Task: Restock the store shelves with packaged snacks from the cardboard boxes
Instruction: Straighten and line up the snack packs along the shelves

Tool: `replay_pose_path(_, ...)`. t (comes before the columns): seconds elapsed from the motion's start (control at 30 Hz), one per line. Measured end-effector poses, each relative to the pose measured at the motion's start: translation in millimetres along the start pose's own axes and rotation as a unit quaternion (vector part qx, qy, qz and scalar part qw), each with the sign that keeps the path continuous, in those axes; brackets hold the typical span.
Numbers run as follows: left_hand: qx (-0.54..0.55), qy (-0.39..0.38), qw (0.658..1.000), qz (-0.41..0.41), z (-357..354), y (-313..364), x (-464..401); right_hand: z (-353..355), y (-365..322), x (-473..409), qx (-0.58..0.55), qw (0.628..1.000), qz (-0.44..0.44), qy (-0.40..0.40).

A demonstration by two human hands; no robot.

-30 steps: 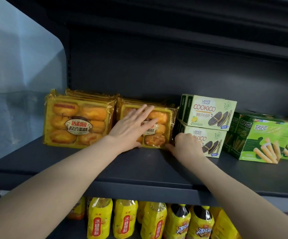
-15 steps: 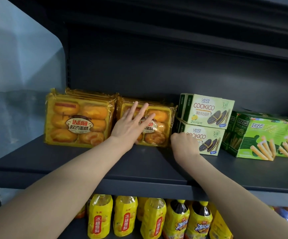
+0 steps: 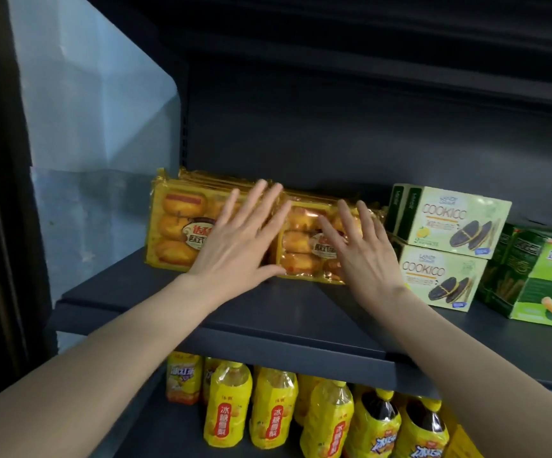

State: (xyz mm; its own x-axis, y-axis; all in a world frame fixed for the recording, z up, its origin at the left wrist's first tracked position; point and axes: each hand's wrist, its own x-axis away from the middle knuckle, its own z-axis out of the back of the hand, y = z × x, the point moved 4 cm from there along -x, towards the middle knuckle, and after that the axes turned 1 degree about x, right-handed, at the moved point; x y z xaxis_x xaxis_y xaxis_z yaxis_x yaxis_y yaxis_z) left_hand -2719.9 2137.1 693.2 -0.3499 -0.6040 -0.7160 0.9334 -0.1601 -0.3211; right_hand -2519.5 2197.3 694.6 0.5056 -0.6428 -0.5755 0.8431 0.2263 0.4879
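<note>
Head view, shelf: dark metal shelf at chest height, carrying snacks along its back.
Cake packs: two rows of yellow cake packs stand on edge, faces forward, side by side; left cake pack, right cake pack. More packs are lined up behind each.
Left hand: left hand flat, fingers straight and spread, palm across the seam between the two front packs. Whether it presses or hovers just off the wrap I cannot tell.
Right hand: right hand flat too, fingers spread, over the right half of the right cake pack. It holds nothing.
Neighbours: two cookie boxes stacked just right of the packs; green wafer-stick boxes further right.
Below: bottles of yellow drink on the lower shelf.
Cardboard boxes: none in view.
Handling, judged: packs look light; glossy film is likely slippery, the tray inside only half stiff, the cakes soft and crushable. Push with flat palms on the face; to lift, take the side edges or the crimped top seam, not the middle.
Step, judged: squaring the front packs into line.
</note>
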Motion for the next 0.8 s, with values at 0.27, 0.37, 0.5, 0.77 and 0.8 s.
replay_pose_path(0.27,-0.009,-0.111,0.992,0.064,-28,-71,28,-19,-17,-28,0.005,0.997,0.074,-0.019)
replay_pose_path(0.37,-0.009,-0.111,0.992,0.055,-40,-67,22,-24,-27,-34,0.007,0.997,0.068,-0.031)
replay_pose_path(0.5,0.000,-0.093,0.994,0.051,-36,-66,24,-18,-32,-34,0.001,0.998,0.057,-0.013)
replay_pose_path(0.77,-0.005,-0.114,0.991,0.072,-35,-91,35,-32,-22,-27,-0.024,0.999,0.036,-0.011)
replay_pose_path(0.8,-0.007,-0.114,0.991,0.068,-35,-91,35,-32,-22,-29,-0.023,0.999,0.038,-0.014)
